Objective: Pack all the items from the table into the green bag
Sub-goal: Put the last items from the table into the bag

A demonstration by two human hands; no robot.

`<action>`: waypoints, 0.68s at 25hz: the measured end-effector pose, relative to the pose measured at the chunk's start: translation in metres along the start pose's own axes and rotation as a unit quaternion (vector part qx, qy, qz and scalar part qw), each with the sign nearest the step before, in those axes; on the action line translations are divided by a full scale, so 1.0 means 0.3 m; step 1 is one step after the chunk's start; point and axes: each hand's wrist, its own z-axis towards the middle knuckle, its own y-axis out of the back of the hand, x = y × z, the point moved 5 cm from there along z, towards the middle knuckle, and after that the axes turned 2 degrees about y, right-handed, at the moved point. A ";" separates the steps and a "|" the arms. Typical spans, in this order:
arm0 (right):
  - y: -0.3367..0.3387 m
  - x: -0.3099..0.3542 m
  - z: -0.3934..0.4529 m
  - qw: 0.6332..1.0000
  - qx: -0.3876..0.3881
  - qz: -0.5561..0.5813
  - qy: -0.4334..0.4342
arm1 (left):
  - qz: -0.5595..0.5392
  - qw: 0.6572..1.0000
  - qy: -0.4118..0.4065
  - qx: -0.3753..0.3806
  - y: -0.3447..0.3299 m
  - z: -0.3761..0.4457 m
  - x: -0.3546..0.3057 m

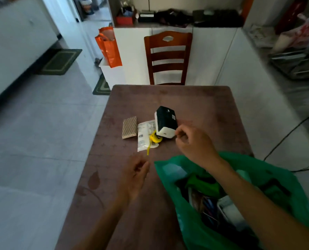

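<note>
**Four items left on bench, right hand closing on the box**

Landmark: black-and-white box [166, 121], lying near the middle of the bench [204, 105].

Right hand [191, 141] is just beside the near-right corner of the box, reaching out over the mouth of the green bag [170, 170]. Grip: fingers curled, thumb and forefinger drawn close together at the box corner. Contact looks likely, but blur makes it uncertain; the box still sits on the bench, so nothing is lifted.

Left hand [137, 175] hangs over the bench, nearer the person than the box and to its left. Grip: loosely curled, holding nothing.

Left of the box:
- yellow ring with a strap [155, 138], touching the box's near-left corner and lying on the white packet
- white packet [144, 134], flat, printed side up, partly under the ring
- patterned flat pack [129, 127], farthest left, just beside the packet

Green bag sits nearer the person and to the right of the box, mouth gaping, already holding several things. Judgement: it is kept open and close so each item travels a short way in.

Judgement: task is well along, with four items remaining. Box is probably next. Its bulk calls for a wider grip than the present pinch, and lifting it may drag the ring.
</note>
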 end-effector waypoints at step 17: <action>-0.551 -0.334 0.481 0.892 -0.006 0.167 -0.420 | 0.495 0.803 0.044 0.330 -0.035 0.491 0.798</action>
